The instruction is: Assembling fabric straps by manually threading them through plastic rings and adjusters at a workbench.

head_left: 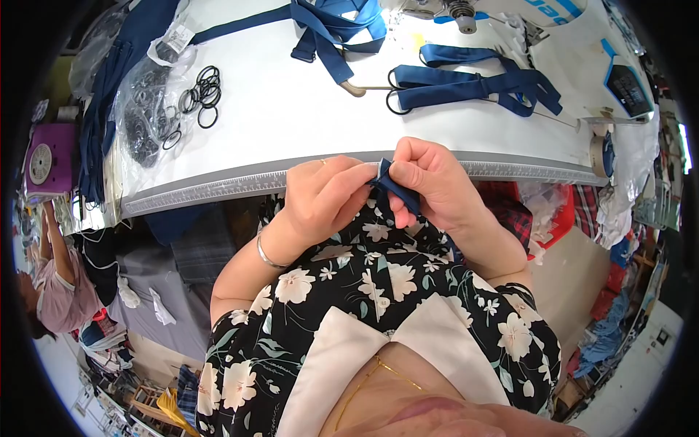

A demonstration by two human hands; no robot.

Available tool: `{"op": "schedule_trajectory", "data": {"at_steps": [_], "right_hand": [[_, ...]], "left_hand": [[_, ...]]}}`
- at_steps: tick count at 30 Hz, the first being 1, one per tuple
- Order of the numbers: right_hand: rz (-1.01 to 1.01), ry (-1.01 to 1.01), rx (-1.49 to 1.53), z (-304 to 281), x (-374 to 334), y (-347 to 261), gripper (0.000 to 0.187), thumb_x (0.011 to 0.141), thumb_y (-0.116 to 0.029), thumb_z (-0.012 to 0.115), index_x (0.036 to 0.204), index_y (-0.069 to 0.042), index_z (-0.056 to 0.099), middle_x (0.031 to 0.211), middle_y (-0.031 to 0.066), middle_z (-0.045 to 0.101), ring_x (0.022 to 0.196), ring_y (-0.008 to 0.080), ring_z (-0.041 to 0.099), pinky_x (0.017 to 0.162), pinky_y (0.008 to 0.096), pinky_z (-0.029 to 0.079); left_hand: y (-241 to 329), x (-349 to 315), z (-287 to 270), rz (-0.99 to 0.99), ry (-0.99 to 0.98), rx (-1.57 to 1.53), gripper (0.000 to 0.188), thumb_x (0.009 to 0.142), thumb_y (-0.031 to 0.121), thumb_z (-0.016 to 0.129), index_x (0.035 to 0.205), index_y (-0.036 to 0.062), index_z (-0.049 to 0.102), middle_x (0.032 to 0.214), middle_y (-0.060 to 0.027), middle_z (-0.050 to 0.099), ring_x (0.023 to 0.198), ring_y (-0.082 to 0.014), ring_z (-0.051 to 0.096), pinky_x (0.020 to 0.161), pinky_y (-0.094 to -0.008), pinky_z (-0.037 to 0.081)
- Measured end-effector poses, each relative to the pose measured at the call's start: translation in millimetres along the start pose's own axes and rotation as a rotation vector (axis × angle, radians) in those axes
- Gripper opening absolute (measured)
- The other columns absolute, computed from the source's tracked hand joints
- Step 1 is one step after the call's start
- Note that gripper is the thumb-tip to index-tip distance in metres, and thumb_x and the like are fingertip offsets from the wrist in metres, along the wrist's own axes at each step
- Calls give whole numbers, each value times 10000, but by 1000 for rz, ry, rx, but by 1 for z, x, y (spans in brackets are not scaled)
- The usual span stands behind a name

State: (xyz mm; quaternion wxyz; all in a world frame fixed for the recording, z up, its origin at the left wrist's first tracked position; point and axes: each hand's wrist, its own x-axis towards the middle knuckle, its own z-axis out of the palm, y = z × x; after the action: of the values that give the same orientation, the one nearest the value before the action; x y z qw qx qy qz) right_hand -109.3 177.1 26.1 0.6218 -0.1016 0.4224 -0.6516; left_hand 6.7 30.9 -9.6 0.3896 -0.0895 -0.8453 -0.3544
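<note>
Navy folded strip [386,180] in closed pinch of left hand [320,193] and right hand [435,182]. Toward ten o'clock, black rings [208,95].

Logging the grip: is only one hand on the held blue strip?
No, the left hand and right hand both pinch the blue strip.

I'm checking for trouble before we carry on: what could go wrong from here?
The small blue cloth is pinched between the fingers of the left hand and right hand at the near edge of the table, so it could slip and drop off.

The black rings lie loose beside the plastic bag; a knock might scatter them.

The blue straps at the far side overlap, so pulling one might tangle the others.
</note>
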Motion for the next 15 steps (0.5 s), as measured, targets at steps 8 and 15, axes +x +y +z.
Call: {"op": "schedule_trajectory", "data": {"at_steps": [8,15], "right_hand": [[-125,49,10,-2,4,10,111,871,-138,579,876,-45,519,695,33,580,581,96,562,529,187,457],[-283,388,260,-19,2,-9,262,892,-296,543,1005,-60,559,810,-2,562,693,81,526,579,211,424]], "left_hand": [[0,-1,0,37,-45,78,355,560,-34,646,900,37,580,700,-48,563,494,-178,533,405,-260,391],[7,10,-1,-394,-366,-585,140,750,10,622,882,13,576,754,-71,572,644,-174,567,585,-261,444]]}}
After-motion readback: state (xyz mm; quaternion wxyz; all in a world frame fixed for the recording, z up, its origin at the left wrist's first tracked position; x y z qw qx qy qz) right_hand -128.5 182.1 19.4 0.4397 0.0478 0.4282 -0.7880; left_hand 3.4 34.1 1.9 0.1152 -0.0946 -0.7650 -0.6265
